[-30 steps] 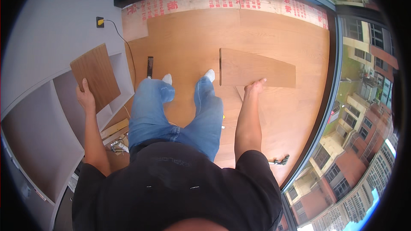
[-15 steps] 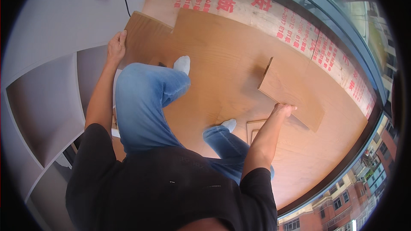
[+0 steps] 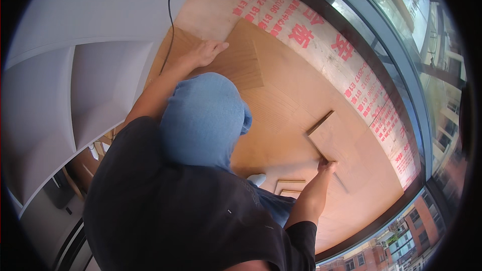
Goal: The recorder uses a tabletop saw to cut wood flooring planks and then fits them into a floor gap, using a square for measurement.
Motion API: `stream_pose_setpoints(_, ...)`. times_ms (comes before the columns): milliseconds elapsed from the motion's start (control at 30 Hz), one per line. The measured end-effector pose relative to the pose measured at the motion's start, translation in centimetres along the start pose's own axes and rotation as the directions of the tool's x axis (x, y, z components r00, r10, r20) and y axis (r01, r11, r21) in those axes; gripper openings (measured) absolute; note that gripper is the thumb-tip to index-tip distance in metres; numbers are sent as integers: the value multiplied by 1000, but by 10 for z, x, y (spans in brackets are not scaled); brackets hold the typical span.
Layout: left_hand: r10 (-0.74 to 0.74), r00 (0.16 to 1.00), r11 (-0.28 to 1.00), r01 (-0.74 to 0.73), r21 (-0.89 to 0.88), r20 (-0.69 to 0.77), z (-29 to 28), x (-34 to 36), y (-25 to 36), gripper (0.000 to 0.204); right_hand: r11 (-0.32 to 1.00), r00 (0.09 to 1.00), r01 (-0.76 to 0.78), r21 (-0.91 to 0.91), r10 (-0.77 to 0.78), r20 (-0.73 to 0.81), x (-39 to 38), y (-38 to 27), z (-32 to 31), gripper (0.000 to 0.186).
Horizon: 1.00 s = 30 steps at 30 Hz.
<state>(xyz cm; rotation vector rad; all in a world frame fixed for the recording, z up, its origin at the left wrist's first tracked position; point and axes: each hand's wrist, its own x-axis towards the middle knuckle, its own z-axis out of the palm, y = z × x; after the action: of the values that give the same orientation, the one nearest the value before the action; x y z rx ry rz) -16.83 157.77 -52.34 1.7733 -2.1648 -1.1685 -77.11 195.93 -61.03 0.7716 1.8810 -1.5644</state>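
My left hand is over the wood floorboards beyond my raised knee, its fingers stretched out to the right and wrapped round nothing. Under and beside it is a darker brown floorboard, partly hidden by my forearm and knee; whether it is fixed or loose I cannot tell. My right hand grips the near edge of a short floorboard, which is tilted above the laid floor on the right. The fingers under that board are hidden.
Printed whitish underlay shows between the boards and the window frame. White open shelving stands at the left, with a black cable hanging beside it. More cut boards lie near my sock-covered foot.
My left hand has left the end of the darker board and moved right across the floor. My body has leaned forward and left. The short board stays in my right hand.
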Motion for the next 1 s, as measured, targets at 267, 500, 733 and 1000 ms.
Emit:
stream_pose_setpoints(267, 207, 838, 945, -305, 120, 505, 16, 66, 91, 63, 507, 749, 657, -557, -359, 557, -107, 4, 143, 46)
stream_pose_setpoints(500, 459, 693, 856, -513, -68, 556, 10, 80, 92, 69, -327, 63, 943, 65, 366, 928, -341, 59, 352, 35)
stream_pose_setpoints(733, 436, 898, 900, -436, 17, -54, -35, 73, 6, 32, -258, 131, 966, -14, 442, 887, -355, 103, 428, 34)
stream_pose_setpoints(1000, -599, 800, 461, 326, -825, -18, -22, 23, -93, 51, -51, 85, 996, -72, 360, 929, -321, 163, 537, 41)
